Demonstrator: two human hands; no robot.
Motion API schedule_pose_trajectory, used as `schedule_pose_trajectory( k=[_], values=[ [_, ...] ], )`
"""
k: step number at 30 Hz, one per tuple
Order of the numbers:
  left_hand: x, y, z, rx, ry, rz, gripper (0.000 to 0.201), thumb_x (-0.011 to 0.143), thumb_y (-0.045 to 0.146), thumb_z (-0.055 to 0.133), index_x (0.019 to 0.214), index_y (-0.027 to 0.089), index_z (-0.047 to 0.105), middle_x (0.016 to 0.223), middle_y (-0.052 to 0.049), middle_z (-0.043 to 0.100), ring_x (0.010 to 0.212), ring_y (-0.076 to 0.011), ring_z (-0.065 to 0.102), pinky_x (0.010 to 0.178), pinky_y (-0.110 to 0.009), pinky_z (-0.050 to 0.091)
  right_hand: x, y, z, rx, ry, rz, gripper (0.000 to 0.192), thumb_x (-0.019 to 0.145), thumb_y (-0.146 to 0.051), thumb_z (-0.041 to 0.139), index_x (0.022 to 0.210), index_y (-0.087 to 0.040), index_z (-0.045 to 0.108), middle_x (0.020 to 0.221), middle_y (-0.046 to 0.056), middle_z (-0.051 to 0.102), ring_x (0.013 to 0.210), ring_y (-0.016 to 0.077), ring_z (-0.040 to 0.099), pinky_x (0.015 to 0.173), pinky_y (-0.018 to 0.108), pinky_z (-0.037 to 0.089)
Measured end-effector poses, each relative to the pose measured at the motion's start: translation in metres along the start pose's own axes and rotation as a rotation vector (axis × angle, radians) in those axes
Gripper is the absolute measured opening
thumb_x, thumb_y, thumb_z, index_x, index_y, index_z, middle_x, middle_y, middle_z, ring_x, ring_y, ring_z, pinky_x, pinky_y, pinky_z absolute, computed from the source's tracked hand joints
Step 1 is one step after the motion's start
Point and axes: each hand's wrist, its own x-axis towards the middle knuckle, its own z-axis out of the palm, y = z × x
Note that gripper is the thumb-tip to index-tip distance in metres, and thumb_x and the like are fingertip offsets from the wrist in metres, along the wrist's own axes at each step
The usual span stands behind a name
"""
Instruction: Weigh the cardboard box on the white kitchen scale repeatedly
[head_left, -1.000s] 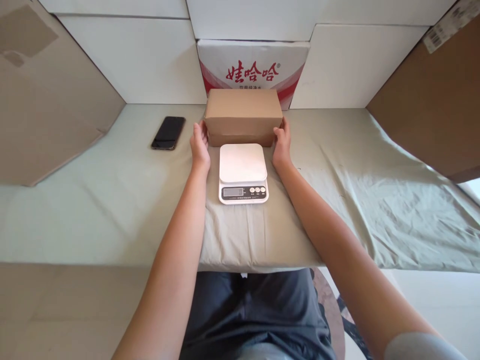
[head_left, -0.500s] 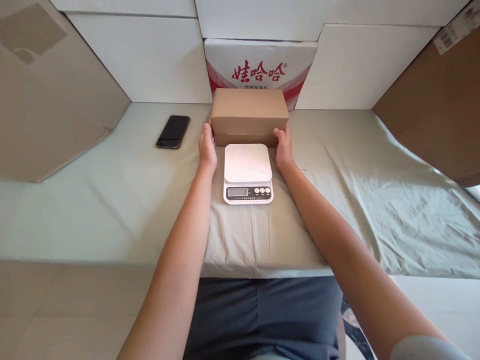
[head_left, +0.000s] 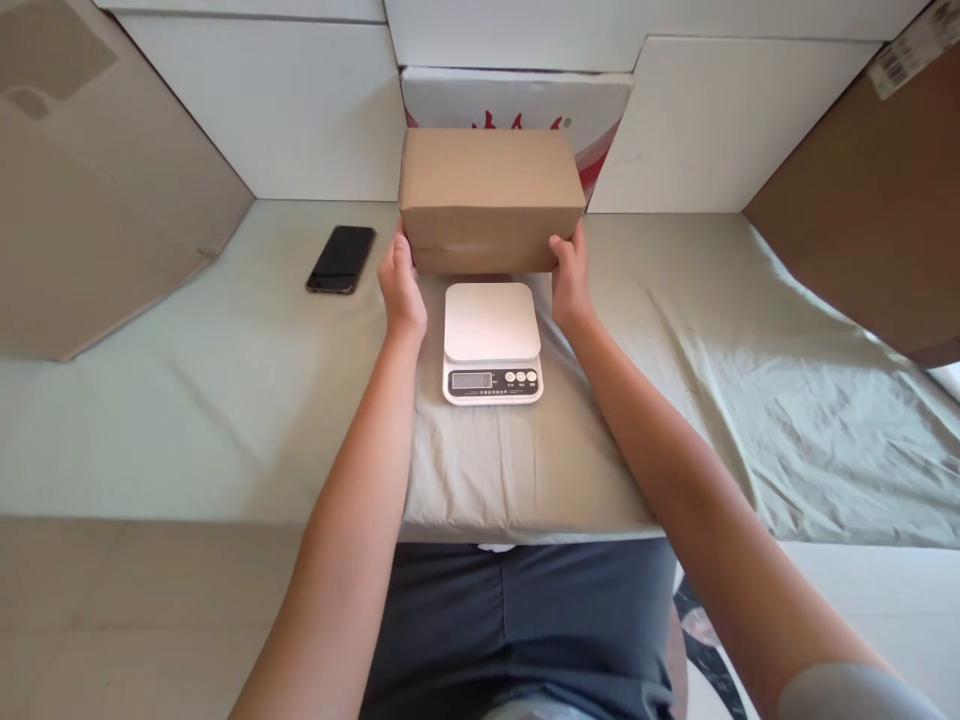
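Note:
A brown cardboard box (head_left: 491,190) is held up off the cloth, just behind the scale. My left hand (head_left: 401,285) grips its left end, the thumb on the near side and the other fingers mostly hidden. At the right end my right hand (head_left: 572,272) is closed on the lower corner, thumb against the front face. Between my wrists lies a white digital kitchen scale (head_left: 492,322) with a bare platform; its display and round buttons face me. The display's digits are too faint to read.
A black phone (head_left: 341,260) lies left of my hands on the pale green cloth (head_left: 225,420). Large cardboard boxes stand at the left (head_left: 97,200) and right (head_left: 870,200). White boxes (head_left: 270,110) and a carton with red lettering (head_left: 510,92) form the back wall.
The cardboard box has risen from the cloth in both my hands and now covers more of the carton's lettering behind it. Scale and phone stay put; the view shifts slightly.

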Motion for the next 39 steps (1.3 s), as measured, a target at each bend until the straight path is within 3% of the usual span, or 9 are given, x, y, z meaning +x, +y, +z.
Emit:
schedule_pose_trajectory(
  k=[4,8,13,19,24,33,39],
  values=[
    [-0.015,0.026,-0.001,0.035,-0.055,0.095,0.075,0.096,0.083,0.049,0.145,0.029,0.068,0.160,-0.003,0.062,0.163,-0.0269,0.041,0.133,-0.037,0.037,0.003,-0.027,-0.007,-0.096,-0.018,-0.003,0.044,0.094,-0.060,0.056,0.131,-0.038,0.063,0.140,0.000,0.069,0.148,0.0309,0.055,0.131,0.050,0.046],
    [-0.043,0.045,-0.005,0.080,-0.058,0.087,0.074,0.096,0.082,0.050,0.143,0.029,0.069,0.159,-0.003,0.064,0.157,-0.0294,0.050,0.132,-0.041,0.040,-0.036,-0.052,-0.020,-0.101,-0.030,-0.021,0.041,0.091,-0.049,0.063,0.131,-0.040,0.064,0.143,-0.001,0.068,0.149,0.0337,0.054,0.132,0.052,0.044],
    [-0.085,0.055,-0.016,0.077,-0.081,0.043,0.074,0.094,0.079,0.054,0.143,0.027,0.071,0.155,-0.007,0.067,0.156,-0.0319,0.052,0.130,-0.043,0.042,-0.092,-0.060,-0.031,-0.035,-0.026,0.003,0.043,0.085,-0.047,0.064,0.128,-0.039,0.065,0.133,0.001,0.069,0.141,0.0348,0.058,0.126,0.053,0.049],
    [-0.122,0.064,-0.026,0.110,0.022,0.021,0.076,0.094,0.079,0.051,0.148,0.028,0.069,0.157,-0.009,0.066,0.156,-0.0321,0.052,0.128,-0.043,0.045,-0.113,-0.071,-0.022,-0.036,-0.050,0.041,0.054,0.083,-0.060,0.064,0.133,-0.039,0.061,0.137,0.003,0.067,0.142,0.0355,0.057,0.123,0.052,0.051],
    [-0.129,0.060,-0.025,0.101,0.043,0.012,0.076,0.094,0.078,0.053,0.149,0.027,0.068,0.158,-0.012,0.064,0.155,-0.0329,0.053,0.127,-0.043,0.046,-0.115,-0.063,-0.024,-0.019,-0.052,0.045,0.054,0.082,-0.057,0.065,0.133,-0.040,0.062,0.135,0.003,0.068,0.136,0.0353,0.059,0.122,0.054,0.051],
    [-0.126,0.050,-0.026,0.029,0.096,-0.029,0.070,0.093,0.074,0.059,0.144,0.028,0.072,0.157,-0.012,0.066,0.153,-0.0330,0.055,0.125,-0.043,0.047,-0.118,-0.059,-0.024,-0.006,-0.062,0.075,0.053,0.083,-0.049,0.061,0.135,-0.040,0.062,0.144,0.001,0.068,0.145,0.0344,0.056,0.124,0.054,0.051],
    [-0.127,0.047,-0.025,0.108,0.077,-0.018,0.074,0.097,0.076,0.051,0.149,0.026,0.067,0.156,-0.013,0.066,0.152,-0.0316,0.057,0.126,-0.042,0.047,-0.118,-0.052,-0.025,0.021,-0.036,0.074,0.050,0.083,-0.044,0.061,0.133,-0.040,0.064,0.145,0.000,0.068,0.146,0.0337,0.055,0.129,0.056,0.046]
  ],
)
